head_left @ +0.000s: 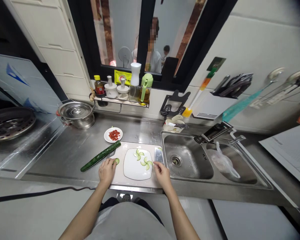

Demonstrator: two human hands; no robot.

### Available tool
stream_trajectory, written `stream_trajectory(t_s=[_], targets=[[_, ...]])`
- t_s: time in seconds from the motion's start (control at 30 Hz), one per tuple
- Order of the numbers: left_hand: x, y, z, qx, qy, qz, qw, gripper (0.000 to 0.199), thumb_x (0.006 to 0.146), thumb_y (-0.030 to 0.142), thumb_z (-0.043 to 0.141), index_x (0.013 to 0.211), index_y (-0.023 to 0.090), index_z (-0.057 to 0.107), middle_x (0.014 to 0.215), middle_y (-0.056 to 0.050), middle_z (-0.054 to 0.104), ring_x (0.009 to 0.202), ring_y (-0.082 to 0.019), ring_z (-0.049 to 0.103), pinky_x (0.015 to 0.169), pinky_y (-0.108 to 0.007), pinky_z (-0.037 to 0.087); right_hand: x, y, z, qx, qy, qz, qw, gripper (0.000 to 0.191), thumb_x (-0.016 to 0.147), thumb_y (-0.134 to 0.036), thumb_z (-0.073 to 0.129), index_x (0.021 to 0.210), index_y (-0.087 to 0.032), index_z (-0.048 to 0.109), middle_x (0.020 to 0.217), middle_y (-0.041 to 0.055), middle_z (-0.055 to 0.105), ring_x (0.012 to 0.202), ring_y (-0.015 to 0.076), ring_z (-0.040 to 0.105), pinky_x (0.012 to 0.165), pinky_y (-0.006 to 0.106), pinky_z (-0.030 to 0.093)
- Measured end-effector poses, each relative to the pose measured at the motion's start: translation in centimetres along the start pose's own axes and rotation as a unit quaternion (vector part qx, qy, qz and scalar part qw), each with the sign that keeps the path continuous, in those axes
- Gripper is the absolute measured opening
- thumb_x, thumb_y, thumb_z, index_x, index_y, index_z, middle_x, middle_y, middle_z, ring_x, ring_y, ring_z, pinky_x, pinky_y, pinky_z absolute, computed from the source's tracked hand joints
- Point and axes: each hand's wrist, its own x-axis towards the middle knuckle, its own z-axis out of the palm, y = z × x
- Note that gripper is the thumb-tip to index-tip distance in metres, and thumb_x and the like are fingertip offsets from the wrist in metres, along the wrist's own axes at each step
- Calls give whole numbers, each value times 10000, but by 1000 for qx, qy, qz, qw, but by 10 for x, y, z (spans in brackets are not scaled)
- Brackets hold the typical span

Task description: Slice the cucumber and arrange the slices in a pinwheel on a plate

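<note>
My left hand (107, 170) is curled at the left side of the pale cutting board (118, 180), its fingertips on a few round cucumber slices (117, 161). On the board lies a white square plate (132, 171) with two pinwheels of thin cucumber slices, an upper one (138, 154) and a lower one (146, 163). At the plate's right edge my right hand (162, 174) pinches thumb and finger together beside the lower pinwheel; what lies between them is too small to make out. Just beyond it rests a knife blade (158, 155). A long cucumber (100, 156) lies diagonally on the left.
Behind the board stands a small plate (106, 136) of chopped red pieces. A lidded steel pot (83, 120) is at the back left. On the right are a double sink (190, 173) with a plastic bag (222, 161) and a faucet (212, 133). Bottles line a wall shelf (130, 102).
</note>
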Motion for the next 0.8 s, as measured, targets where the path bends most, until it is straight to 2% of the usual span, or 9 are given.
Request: stream_trajectory(t_s=[0.2,0.47,0.67,0.8], targets=[[-1,2,0,-3,-17,6,1000,223,927,328,466,1013,238,650,1005,-70,675,917,-228,575,815,-324,388,2,-3,4,3,-13,-11,1000,372,855,-400,437,998,-190,709,763,64,702,699,218,628,636,309,489],[0,4,-1,0,-9,16,1000,225,940,315,436,932,233,646,985,-69,668,916,-223,573,811,-320,389,5,-6,7,2,-35,-10,999,361,860,-378,449,1022,-185,708,774,65,702,723,216,633,658,304,490],[1,5,-4,-18,-19,-17,1000,187,906,317,491,895,228,656,955,-67,689,889,-227,593,765,-320,386,4,-6,8,-8,-57,-12,998,360,856,-341,442,1037,-185,710,766,60,703,707,208,628,674,307,491],[2,5,-9,-78,-23,-51,995,176,881,326,523,889,228,670,959,-61,704,894,-227,607,738,-310,397,4,-6,11,-9,-61,-10,998,352,854,-334,447,1029,-186,714,803,66,716,696,203,626,670,301,485]])
